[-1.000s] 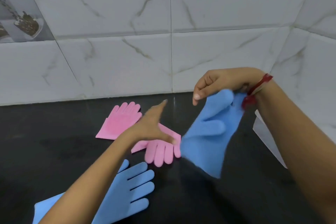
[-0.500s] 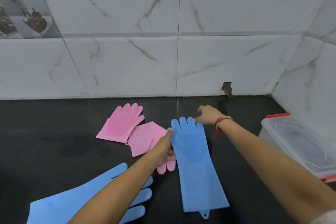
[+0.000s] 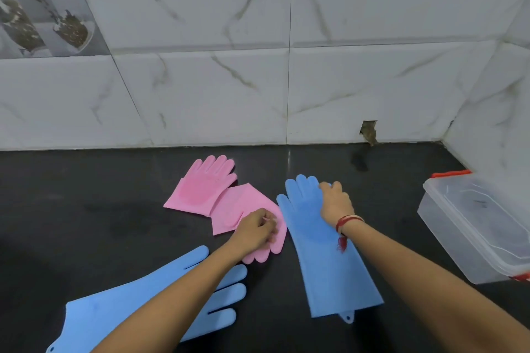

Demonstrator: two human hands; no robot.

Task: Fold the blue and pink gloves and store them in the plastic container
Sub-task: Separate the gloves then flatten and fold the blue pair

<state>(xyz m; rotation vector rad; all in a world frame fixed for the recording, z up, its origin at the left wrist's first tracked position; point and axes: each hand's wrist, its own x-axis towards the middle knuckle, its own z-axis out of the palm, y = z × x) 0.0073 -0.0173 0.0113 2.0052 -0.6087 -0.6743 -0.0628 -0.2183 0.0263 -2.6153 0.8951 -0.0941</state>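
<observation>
While my right hand (image 3: 335,203) presses the long blue rubber glove (image 3: 324,241) flat on the black counter (image 3: 86,209), fingers curled over its fingertips, my left hand (image 3: 253,231) pinches the folded pink rubber glove (image 3: 243,209) (clear lidded plastic container (image 3: 470,226) sits well right).

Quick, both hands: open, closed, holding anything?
Left hand: fingers curled, resting on the flat pink rubber glove; grip cannot be told.
Right hand: fingers curled over the long blue rubber glove's fingertips; grip cannot be told.

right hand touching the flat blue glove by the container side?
Touching. Head view: the right hand lies on the blue glove, its fingers curled over the glove's fingertips, no gap visible.
</observation>
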